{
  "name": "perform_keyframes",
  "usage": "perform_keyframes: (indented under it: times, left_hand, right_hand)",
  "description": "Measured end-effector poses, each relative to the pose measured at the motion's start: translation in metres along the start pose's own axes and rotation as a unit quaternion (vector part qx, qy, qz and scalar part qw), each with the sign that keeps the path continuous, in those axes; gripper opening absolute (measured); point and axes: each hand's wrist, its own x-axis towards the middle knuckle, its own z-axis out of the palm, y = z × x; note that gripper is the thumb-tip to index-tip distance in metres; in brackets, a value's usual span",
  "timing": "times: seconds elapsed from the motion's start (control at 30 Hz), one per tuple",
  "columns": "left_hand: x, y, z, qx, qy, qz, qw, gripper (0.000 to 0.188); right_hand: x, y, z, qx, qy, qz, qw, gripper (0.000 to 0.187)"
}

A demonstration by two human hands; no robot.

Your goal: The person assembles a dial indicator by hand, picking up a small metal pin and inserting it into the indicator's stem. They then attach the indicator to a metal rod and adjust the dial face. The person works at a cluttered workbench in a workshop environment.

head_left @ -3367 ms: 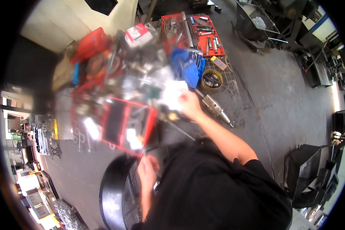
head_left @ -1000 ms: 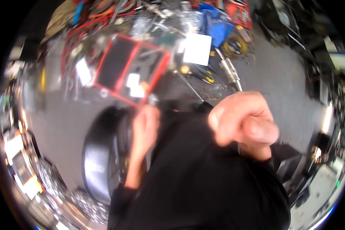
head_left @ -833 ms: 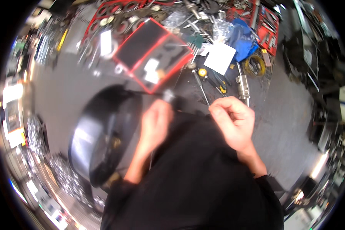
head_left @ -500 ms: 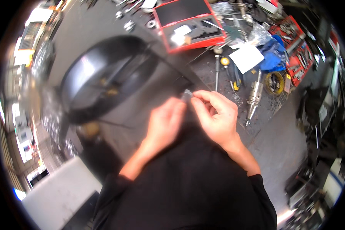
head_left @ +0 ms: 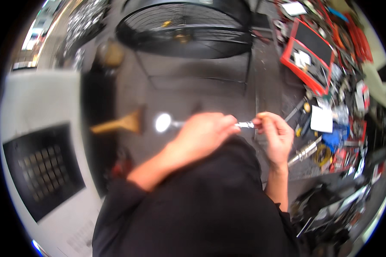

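A slim silver rod-like tool (head_left: 245, 124) runs sideways between my two hands. My left hand (head_left: 206, 132), slightly blurred, is closed around its middle. The fingertips of my right hand (head_left: 276, 135) pinch its right end. Left of my left hand, a bright round white disc (head_left: 163, 122) appears joined to the rod by a short grey stem. Blur and glare hide whether it is a dial, a mirror or a lamp. My left fingers cover the rod's middle part.
A large black floor fan (head_left: 184, 51) stands ahead on a thin frame. A yellowish wooden-handled brush (head_left: 120, 123) is at the left, beside a pale machine panel with keys (head_left: 43, 171). The cluttered bench at right bears an open red case (head_left: 300, 70), a silver tool holder (head_left: 305, 152) and a white paper (head_left: 321, 119).
The view has turned left, so the bench and red case appear farther right. My hands have moved apart, and more of the silver rod shows between and beyond them.
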Motion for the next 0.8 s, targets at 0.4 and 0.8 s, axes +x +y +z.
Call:
perform_keyframes:
  times: [0.4, 0.8]
  left_hand:
    - [-0.105, -0.142, -0.103, 0.083, -0.016, -0.049, 0.995, 0.027]
    - [-0.255, -0.276, -0.236, 0.142, 0.075, -0.153, 0.975, 0.019]
  right_hand:
    - [0.072, 0.021, 0.216, -0.134, -0.376, 0.173, 0.9, 0.053]
    - [0.103, 0.058, 0.492, -0.059, -0.522, 0.245, 0.815, 0.039]
